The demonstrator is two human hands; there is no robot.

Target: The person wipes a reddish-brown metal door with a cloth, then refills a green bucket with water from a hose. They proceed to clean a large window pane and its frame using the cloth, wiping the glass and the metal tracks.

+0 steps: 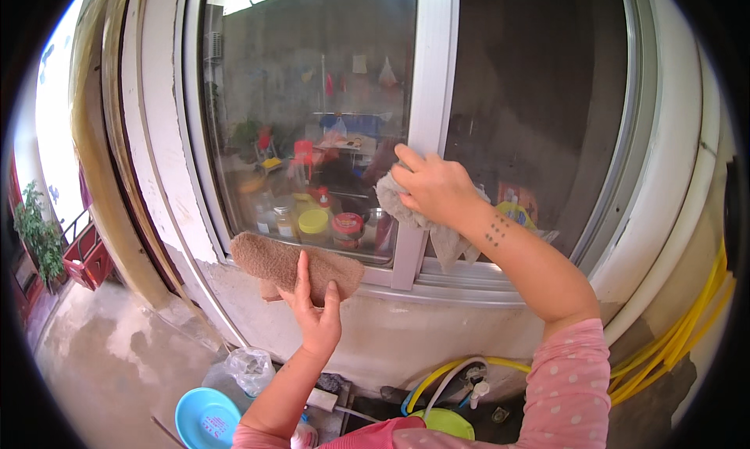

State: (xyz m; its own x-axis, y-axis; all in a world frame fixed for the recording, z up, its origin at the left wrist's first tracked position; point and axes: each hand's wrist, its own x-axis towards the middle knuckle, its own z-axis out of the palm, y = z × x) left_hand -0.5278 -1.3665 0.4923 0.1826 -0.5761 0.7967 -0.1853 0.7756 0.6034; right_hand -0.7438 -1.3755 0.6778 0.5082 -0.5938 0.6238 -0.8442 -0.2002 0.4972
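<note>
A folded brown towel [269,261] is held in my left hand [316,314], in front of the lower edge of the sliding window's left pane [304,86]. My right hand [436,185] grips a bunched grey cloth [404,206] at the silver middle frame [433,68] of the window. A loose end of that cloth hangs below my wrist. The right pane [527,80] looks dark. Behind the left glass stand a jar with a yellow lid [313,222], a jar with a red lid [347,226] and a glass bottle [285,220].
On the ground below are a blue basin [208,420], a clear plastic bag [250,367] and a green basin [451,425]. A white tap [479,390] sits low by the wall with hoses around it. Yellow hose coils [668,355] hang at right. A potted plant [38,238] stands far left.
</note>
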